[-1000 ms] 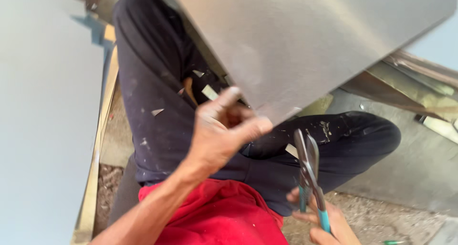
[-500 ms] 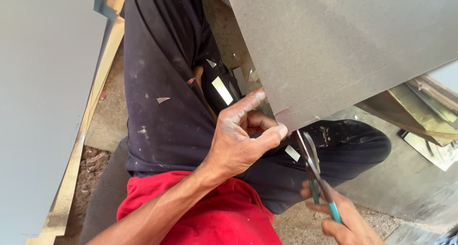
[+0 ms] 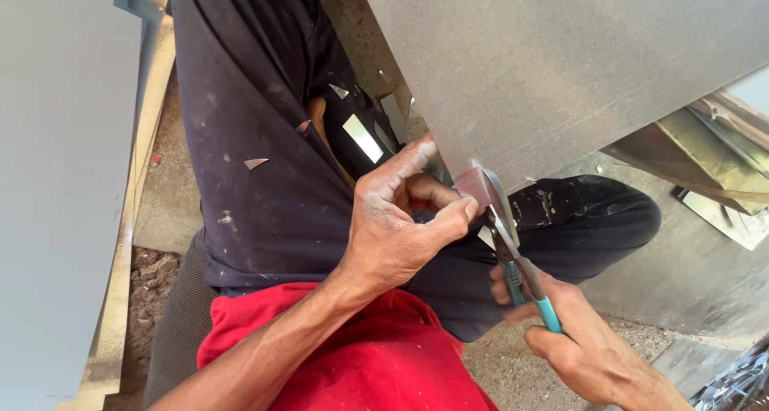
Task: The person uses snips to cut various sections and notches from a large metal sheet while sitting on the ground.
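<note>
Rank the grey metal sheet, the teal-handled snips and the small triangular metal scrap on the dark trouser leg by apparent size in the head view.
1. Grey metal sheet, largest, though nearest the camera.
2. Teal-handled snips.
3. Small triangular metal scrap, smallest.

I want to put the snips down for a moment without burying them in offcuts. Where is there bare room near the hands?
Bare ground lies between the dark trouser leg and the wooden strip. It is crowded at the metal sheet corner, where the left hand, right hand and snips meet, with offcuts on the lap.
</note>
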